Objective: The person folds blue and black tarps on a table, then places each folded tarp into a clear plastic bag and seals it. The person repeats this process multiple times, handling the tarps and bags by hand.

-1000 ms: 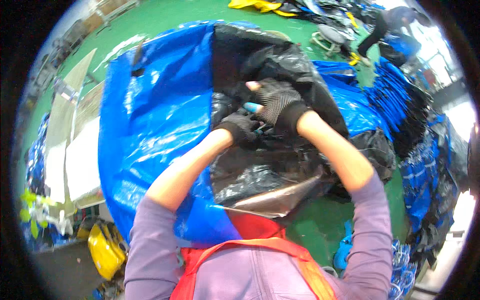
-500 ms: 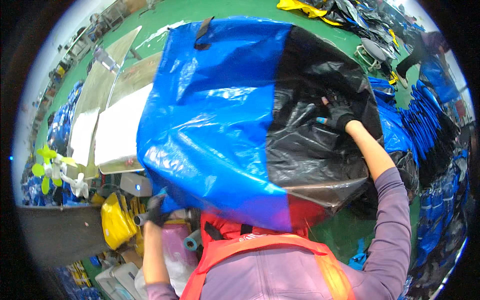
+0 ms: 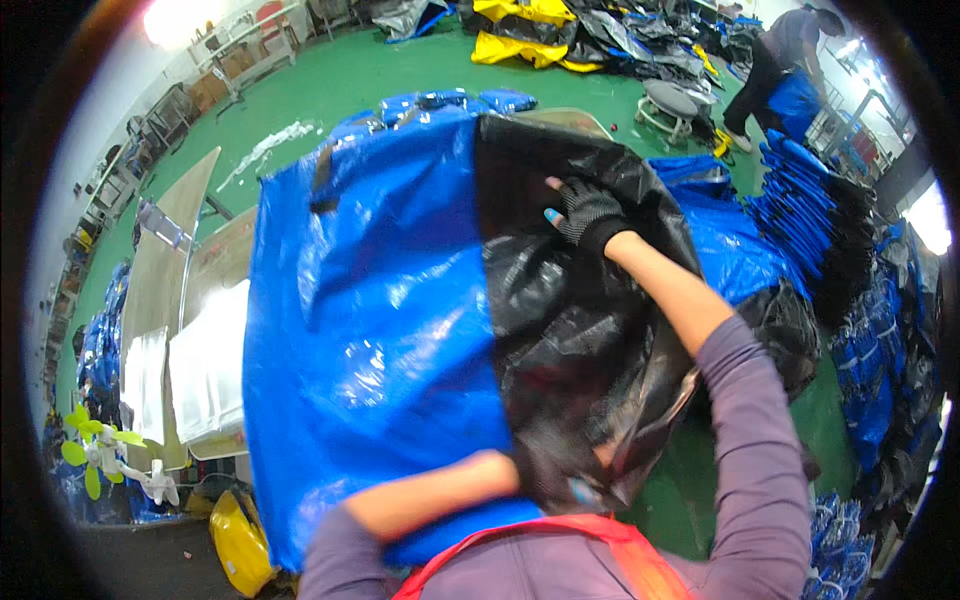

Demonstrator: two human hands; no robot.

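Observation:
A large sheet-like bag [image 3: 390, 310] of glossy plasticky fabric, blue on the left and black on the right, lies spread and creased before me. A short dark strap tab [image 3: 323, 180] sits at its upper left. My right hand [image 3: 588, 214], in a dark fingerless-style glove, rests on the upper black part with its fingers stretched out. Across the lower part reaches my left arm, and my left hand [image 3: 555, 478] is over the lower black part near my body. Motion blur and the dark glove against dark fabric hide its fingers.
Pale table panels [image 3: 215, 300] with white sheets stand at the left, beside a small green-bladed fan [image 3: 98, 450]. Folded blue-and-black goods [image 3: 795, 215] are stacked at the right. Farther back are a grey stool [image 3: 670, 102], a yellow-and-black pile [image 3: 530, 40] and a person [image 3: 785, 65] holding something blue.
My left hand has moved from the bag's lower left corner across to the lower black part. My right hand stays flat on the black part. The view has shifted.

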